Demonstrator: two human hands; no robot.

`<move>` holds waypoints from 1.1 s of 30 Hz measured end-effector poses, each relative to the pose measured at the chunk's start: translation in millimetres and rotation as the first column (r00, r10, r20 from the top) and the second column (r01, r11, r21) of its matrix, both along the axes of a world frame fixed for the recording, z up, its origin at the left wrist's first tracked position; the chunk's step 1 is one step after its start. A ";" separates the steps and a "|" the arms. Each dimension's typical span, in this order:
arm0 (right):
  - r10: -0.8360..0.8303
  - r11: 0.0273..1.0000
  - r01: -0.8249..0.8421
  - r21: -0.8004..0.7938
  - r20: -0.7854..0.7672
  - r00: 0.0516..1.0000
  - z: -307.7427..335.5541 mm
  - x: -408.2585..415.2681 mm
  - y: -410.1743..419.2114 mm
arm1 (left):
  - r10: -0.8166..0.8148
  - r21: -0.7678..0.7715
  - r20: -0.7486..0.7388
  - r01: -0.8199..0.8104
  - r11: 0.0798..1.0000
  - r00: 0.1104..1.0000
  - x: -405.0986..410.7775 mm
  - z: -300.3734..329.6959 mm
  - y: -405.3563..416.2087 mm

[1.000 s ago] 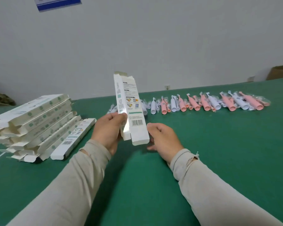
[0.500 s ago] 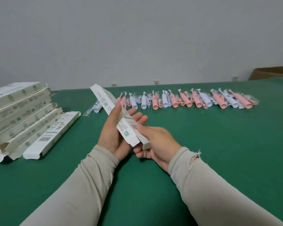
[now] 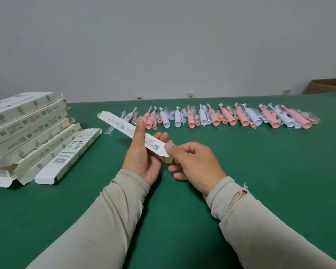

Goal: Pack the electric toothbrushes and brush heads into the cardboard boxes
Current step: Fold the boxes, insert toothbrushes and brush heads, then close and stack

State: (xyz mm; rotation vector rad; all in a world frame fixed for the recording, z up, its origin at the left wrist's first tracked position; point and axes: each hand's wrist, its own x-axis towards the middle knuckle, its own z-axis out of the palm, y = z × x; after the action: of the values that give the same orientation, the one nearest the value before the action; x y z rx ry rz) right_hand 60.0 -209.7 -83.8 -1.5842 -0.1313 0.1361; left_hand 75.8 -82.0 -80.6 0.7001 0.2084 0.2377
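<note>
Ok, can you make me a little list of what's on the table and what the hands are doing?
table: green table, grey wall behind
held box: one long white cardboard box, tilted, lifted off the table
left hand: left hand cradles the box's middle, thumb on top
right hand: right hand pinches the box's near end flap
box stack: pile of boxes at the left
toothbrushes: row of pink and white bagged toothbrushes at the back
packed yet: cannot tell

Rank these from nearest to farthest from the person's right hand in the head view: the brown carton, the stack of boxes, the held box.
1. The held box, pinched at its near end by the right hand.
2. The stack of boxes, far left on the table.
3. The brown carton, beyond the table's far right corner.
</note>
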 end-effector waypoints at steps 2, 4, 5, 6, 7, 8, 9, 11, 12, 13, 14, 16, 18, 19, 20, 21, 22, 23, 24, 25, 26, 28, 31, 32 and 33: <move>-0.006 1.000 0.007 0.012 -0.027 1.000 0.8 0.2 -0.4 | -0.018 0.050 0.029 0.016 0.999 0.999 -1.8 0.4 -2.9; 0.003 0.996 0.005 0.090 -0.091 0.996 3.1 -0.7 -1.9 | -0.130 0.095 0.092 0.122 0.988 0.987 -5.9 0.7 -6.6; 0.026 0.986 -0.001 0.169 -0.146 0.989 5.2 -1.5 -2.8 | -0.199 0.098 0.118 0.188 0.977 0.973 -8.6 1.1 -8.1; 0.066 0.967 -0.014 0.254 -0.201 0.977 7.4 -2.0 -4.2 | -0.246 0.093 0.136 0.235 0.967 0.959 -10.7 1.4 -9.4; 0.119 0.947 -0.034 0.320 -0.248 0.961 9.4 -2.6 -5.6 | -0.267 0.084 0.155 0.257 0.963 0.951 -12.9 2.0 -10.4; 0.177 0.930 -0.065 0.361 -0.285 0.942 10.7 -3.1 -6.9 | -0.263 0.071 0.177 0.255 0.964 0.948 -13.8 1.8 -10.5; 0.235 0.917 -0.101 0.385 -0.318 0.919 11.6 -4.1 -7.7 | -0.244 0.055 0.206 0.237 0.970 0.948 -14.7 2.5 -10.4; 0.322 0.900 -0.167 0.404 -0.355 0.878 11.8 -6.6 -8.2 | -0.201 0.027 0.254 0.201 0.979 0.946 -15.1 3.6 -7.5; 0.340 0.898 -0.188 0.398 -0.356 0.870 11.5 -7.4 -7.4 | -0.194 0.031 0.257 0.193 0.981 0.947 -15.0 4.0 -5.3; 0.331 0.908 -0.197 0.370 -0.346 0.878 10.7 -7.8 -5.6 | -0.195 0.043 0.252 0.190 0.981 0.948 -14.3 3.7 -3.3; 0.282 0.937 -0.190 0.295 -0.309 0.908 8.9 -7.8 -3.7 | -0.192 0.049 0.242 0.185 0.981 0.951 -13.5 3.0 -1.8; 0.070 0.997 -0.071 -0.005 -0.097 0.993 2.7 -4.6 -1.5 | -0.146 0.029 0.215 0.143 0.989 0.966 -11.4 2.3 -0.1; -0.088 0.971 0.136 -0.196 0.235 0.968 -1.9 -0.7 -2.5 | -0.083 0.010 0.174 0.082 0.997 0.981 -9.7 2.3 0.3; -0.096 0.968 0.165 -0.188 0.329 0.940 -1.6 -1.0 -2.8 | -0.063 0.003 0.147 0.063 0.998 0.987 -9.0 1.8 0.7; -0.079 0.974 0.152 -0.169 0.373 0.925 -1.2 -2.2 -2.9 | -0.049 -0.009 0.123 0.050 0.999 0.991 -8.3 0.4 2.0; -0.054 0.981 0.121 -0.150 0.388 0.920 -1.0 -3.6 -2.8 | -0.036 -0.025 0.095 0.038 0.999 0.995 -7.8 -1.0 2.8; -0.032 0.985 0.095 -0.144 0.390 0.920 -1.0 -4.9 -2.1 | -0.021 -0.039 0.068 0.024 0.999 0.997 -7.2 -2.3 3.7; -0.018 0.985 0.085 -0.153 0.392 0.920 -1.2 -6.1 -1.4 | -0.007 -0.049 0.047 0.010 0.999 0.999 -6.4 -3.6 4.4; -0.011 0.982 0.084 -0.168 0.397 0.918 -1.5 -6.8 -0.8 | 0.001 -0.056 0.031 0.000 0.998 1.000 -5.7 -4.4 4.8; -0.005 0.980 0.084 -0.181 0.400 0.917 -1.7 -6.9 -0.5 | 0.000 -0.064 0.019 0.001 0.998 1.000 -5.1 -4.6 4.9; 0.001 0.980 0.077 -0.182 0.398 0.917 -2.0 -7.0 -0.7 | -0.009 -0.073 0.015 0.010 0.997 1.000 -4.7 -5.1 5.1; 0.016 0.984 0.054 -0.168 0.391 0.920 -2.2 -7.0 -1.6 | -0.033 -0.063 0.016 0.034 0.997 0.999 -5.3 -5.3 5.0; 0.034 0.987 0.031 -0.158 0.393 0.919 -3.2 -6.7 -0.7 | -0.042 -0.042 0.016 0.043 0.998 0.999 -5.5 -4.7 4.6; 0.039 0.988 0.024 -0.155 0.393 0.919 -3.9 -6.6 -0.1 | -0.040 -0.040 0.019 0.041 0.998 0.999 -5.0 -4.8 4.4; 0.046 0.987 0.018 -0.157 0.397 0.917 -4.8 -6.7 0.5 | -0.039 -0.038 0.022 0.039 0.998 0.999 -4.5 -4.8 4.3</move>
State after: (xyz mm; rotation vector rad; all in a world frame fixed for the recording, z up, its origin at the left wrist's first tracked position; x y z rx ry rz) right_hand 53.3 -209.1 -88.6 -1.7541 -0.4617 -0.1746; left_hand 71.3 -77.6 -85.5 0.6622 0.1783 0.2033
